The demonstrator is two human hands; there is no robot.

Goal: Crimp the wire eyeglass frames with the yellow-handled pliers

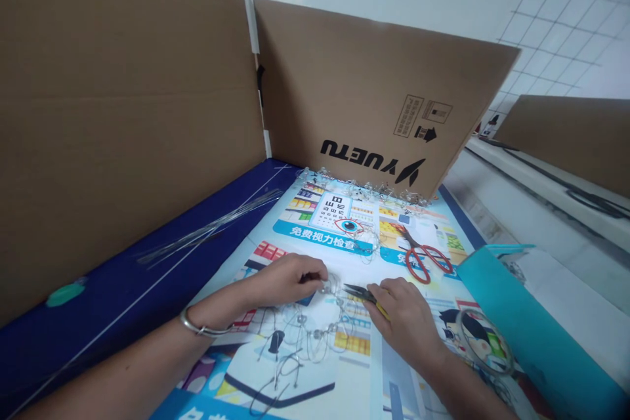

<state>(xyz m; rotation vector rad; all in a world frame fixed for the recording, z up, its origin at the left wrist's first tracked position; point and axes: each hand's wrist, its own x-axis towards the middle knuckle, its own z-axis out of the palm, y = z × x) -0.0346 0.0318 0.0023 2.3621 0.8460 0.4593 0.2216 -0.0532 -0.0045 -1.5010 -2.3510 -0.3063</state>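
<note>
My left hand (288, 279): fingers pinched narrow on bead (325, 287) of clear beaded wire (315, 328), lying looped on poster (344, 367) over tabletop. My right hand (406, 318): fingers wrapped round snips (361, 293), one pair, yellow handle, blades dark. Snips' long axis runs left-right, tips pointing left at bead, just beside left fingers. Beyond right fingers: one red scissors (423, 259), handles toward me. Far left of left fingers: bundle of thin rods (211, 230). Cardboard wall (374, 92) behind, teal bag (522, 328) right. Nothing between fingers and wire.
</note>
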